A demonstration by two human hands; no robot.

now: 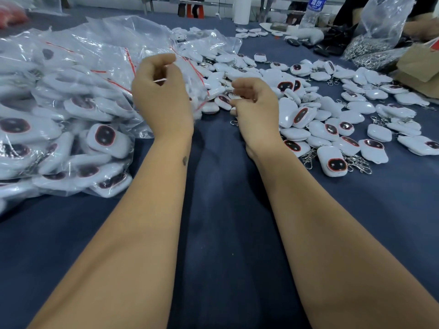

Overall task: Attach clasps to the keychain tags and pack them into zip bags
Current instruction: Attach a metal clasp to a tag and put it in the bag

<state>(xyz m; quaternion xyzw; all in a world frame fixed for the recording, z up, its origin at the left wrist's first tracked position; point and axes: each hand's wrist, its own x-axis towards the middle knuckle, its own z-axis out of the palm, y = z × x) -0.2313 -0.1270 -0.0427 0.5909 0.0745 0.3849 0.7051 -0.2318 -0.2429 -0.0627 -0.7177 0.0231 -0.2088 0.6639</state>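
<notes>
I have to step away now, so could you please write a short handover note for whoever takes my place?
Left hand: raised, fingers curled, pinching something thin and white; what it is, unclear.
Right hand: curled round a small item, hidden in its grip.
Done: packed zip bags piled on the left.
Left: loose tags, many with clasps, spread on the right, unbagged.
Spare clasps: bag at far right.

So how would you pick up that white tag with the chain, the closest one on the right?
Pinch the tag across its two long smooth sides, coming from above. It lies flat, face up, with its near end free. Avoid the chain beside it: it looks tangled with neighbours.
</notes>
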